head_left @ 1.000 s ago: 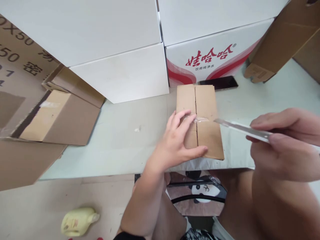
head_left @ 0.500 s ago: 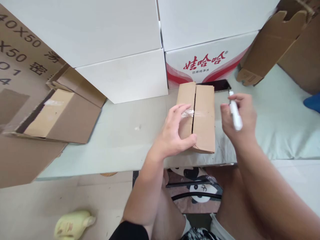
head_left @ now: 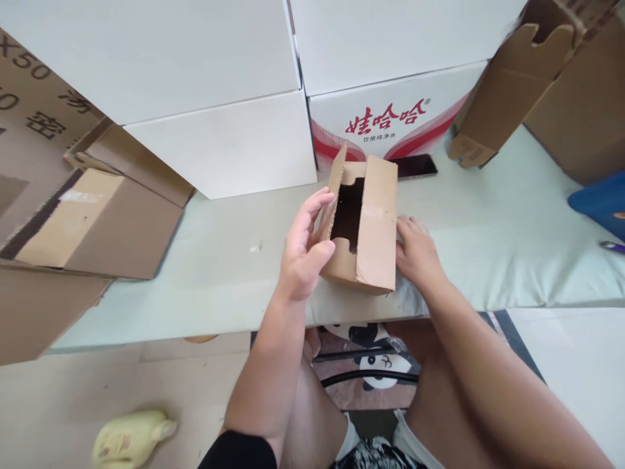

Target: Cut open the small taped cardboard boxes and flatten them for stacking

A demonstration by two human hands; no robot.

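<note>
**Small carton [head_left: 377,228] opened along its top**

Well left of the small carton, a brown box with a strip of tape [head_left: 120,225] lay tilted; behind it and to its left stood a plain white box [head_left: 227,150].

At its left side was the left hand [head_left: 301,251], thumb and fingers [head_left: 323,197] moderately spread, the fingertips at the raised left flap [head_left: 338,174].

The small carton stood on the pale green surface [head_left: 234,260]. Half a second earlier both top flaps had lain nearly level, with tape across them; now the left flap stood up, so the dark inside could be reached. What it contained could not be made out.

Behind it to the right lay a phone [head_left: 420,165].

At its right side, the right hand [head_left: 417,251] no longer showed the white cutter. Its fingers were loosely bent against the wall; whether they gripped anything could not be told.
</note>
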